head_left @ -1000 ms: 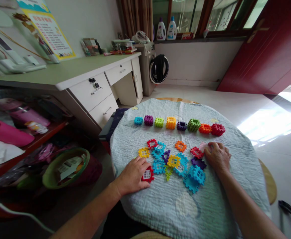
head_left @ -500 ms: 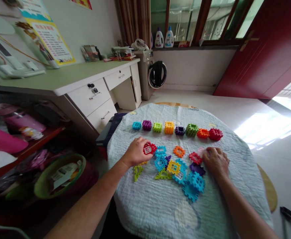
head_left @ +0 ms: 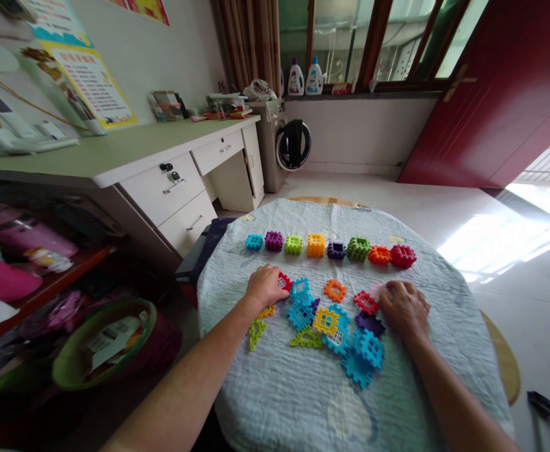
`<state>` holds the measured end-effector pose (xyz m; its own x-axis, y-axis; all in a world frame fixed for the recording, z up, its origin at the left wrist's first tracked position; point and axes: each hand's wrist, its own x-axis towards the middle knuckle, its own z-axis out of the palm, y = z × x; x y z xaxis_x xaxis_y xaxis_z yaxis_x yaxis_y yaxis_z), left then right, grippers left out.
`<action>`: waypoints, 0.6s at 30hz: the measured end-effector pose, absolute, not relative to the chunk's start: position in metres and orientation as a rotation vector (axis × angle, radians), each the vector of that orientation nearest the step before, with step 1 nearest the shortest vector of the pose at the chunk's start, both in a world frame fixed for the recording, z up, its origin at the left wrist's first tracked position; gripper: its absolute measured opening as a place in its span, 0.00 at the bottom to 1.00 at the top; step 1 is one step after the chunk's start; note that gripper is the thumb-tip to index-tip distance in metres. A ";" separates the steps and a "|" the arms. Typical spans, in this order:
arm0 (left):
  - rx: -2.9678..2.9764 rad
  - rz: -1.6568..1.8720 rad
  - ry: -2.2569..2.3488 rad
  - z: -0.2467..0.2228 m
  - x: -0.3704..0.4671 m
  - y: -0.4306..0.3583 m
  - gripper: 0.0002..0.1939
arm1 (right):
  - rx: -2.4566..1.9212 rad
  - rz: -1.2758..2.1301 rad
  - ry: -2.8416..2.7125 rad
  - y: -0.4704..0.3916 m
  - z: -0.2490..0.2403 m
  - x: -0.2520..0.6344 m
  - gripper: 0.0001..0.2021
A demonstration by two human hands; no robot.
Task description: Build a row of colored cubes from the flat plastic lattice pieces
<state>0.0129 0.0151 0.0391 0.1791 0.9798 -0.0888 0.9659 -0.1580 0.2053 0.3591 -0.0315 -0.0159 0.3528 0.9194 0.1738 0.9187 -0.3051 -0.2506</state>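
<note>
My left hand (head_left: 264,285) is closed on a red lattice building piece (head_left: 283,282); the fingers cover part of it. Just right of it lies a light-blue piece (head_left: 301,289), with another blue one (head_left: 300,316) below. My right hand (head_left: 404,307) rests on the cloth, fingers loosely bent and a little apart, with no held piece visible. Near its fingertips are a pale pink patch, a red piece (head_left: 366,302) and a dark purple piece (head_left: 370,324). Between the hands lie an orange square (head_left: 334,290), a yellow window piece (head_left: 326,321), green triangles (head_left: 306,338) and stacked blue pieces (head_left: 368,349).
A row of assembled coloured cubes, including a yellow one (head_left: 316,245), crosses the far part of the round table's cloth (head_left: 275,389). At left stand a desk (head_left: 152,141) and a green-rimmed bin (head_left: 61,370). A washing machine (head_left: 270,150) is behind.
My left hand has shifted slightly forward over the red piece, covering more of it. The right hand stays on the cloth. The whole view has moved a little.
</note>
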 end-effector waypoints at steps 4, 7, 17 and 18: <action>2.254 0.117 1.873 0.037 0.013 0.013 0.20 | -2.314 0.020 -1.637 -0.032 -0.017 0.361 0.17; 2.281 0.148 1.835 0.035 0.012 0.014 0.18 | -2.308 0.034 -1.643 -0.032 -0.020 0.363 0.18; 2.263 0.261 1.621 0.028 -0.003 0.037 0.39 | -2.211 0.069 -1.506 -0.031 -0.014 0.362 0.18; 2.253 0.342 1.611 0.025 -0.009 0.038 0.42 | -2.149 0.049 -1.481 -0.030 -0.008 0.354 0.18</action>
